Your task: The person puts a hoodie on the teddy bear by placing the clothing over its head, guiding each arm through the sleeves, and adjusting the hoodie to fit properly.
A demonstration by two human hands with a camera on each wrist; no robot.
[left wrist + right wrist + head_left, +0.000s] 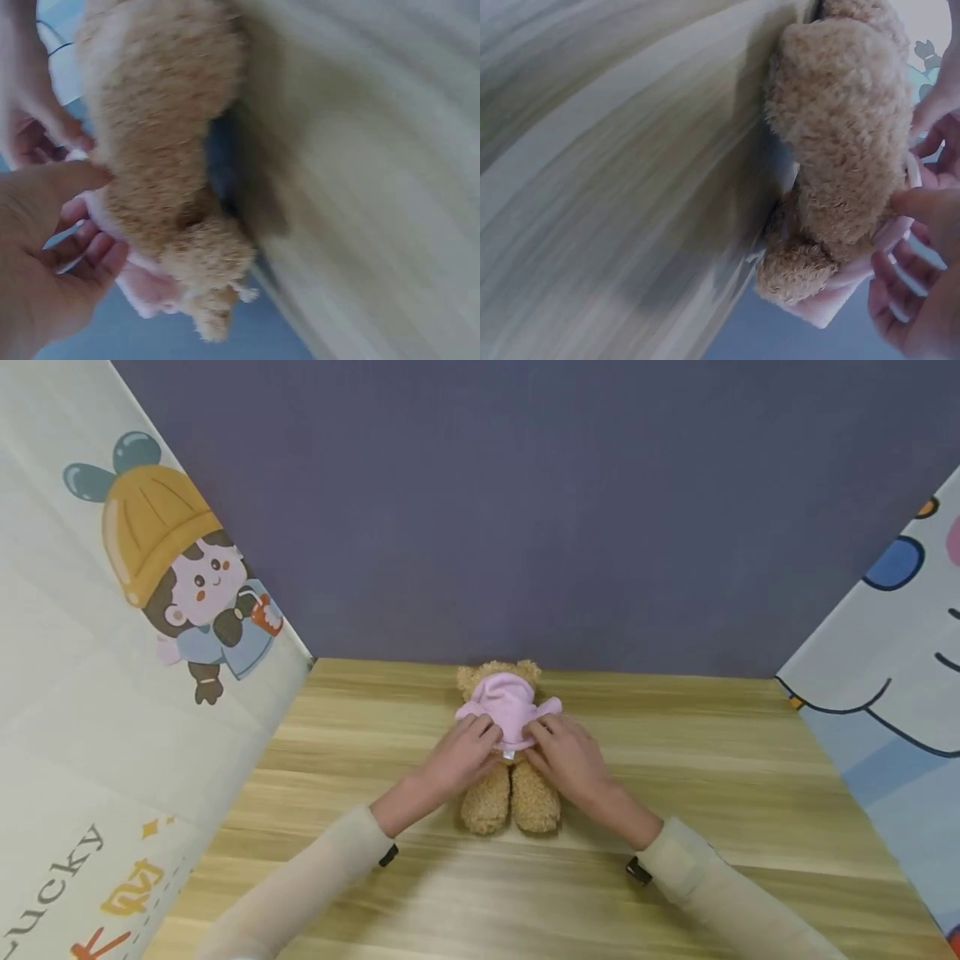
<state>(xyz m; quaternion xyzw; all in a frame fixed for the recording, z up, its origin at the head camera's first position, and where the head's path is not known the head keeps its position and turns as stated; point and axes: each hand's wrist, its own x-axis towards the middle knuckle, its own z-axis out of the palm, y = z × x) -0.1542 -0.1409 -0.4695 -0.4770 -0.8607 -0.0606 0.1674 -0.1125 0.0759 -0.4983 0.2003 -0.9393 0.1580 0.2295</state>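
A light-brown teddy bear (486, 802) lies on the wooden table, its legs toward me and its head at the far end. Over its body is a small pink top (510, 697), bunched up near the head, with a white tag at the hem. My left hand (467, 753) pinches the hem on the left side between thumb and fingers. On the right side my right hand (576, 762) pinches the same hem. Both wrist views show the curly fur close up, with the pink cloth partly hidden behind the fingers. The bear's face cannot be seen.
The wooden table (315, 793) ends at a dark blue-grey panel (525, 510) just beyond the bear's head. A white cartoon-printed sheet (67, 693) stands on the left, and another printed sheet (847, 693) on the right.
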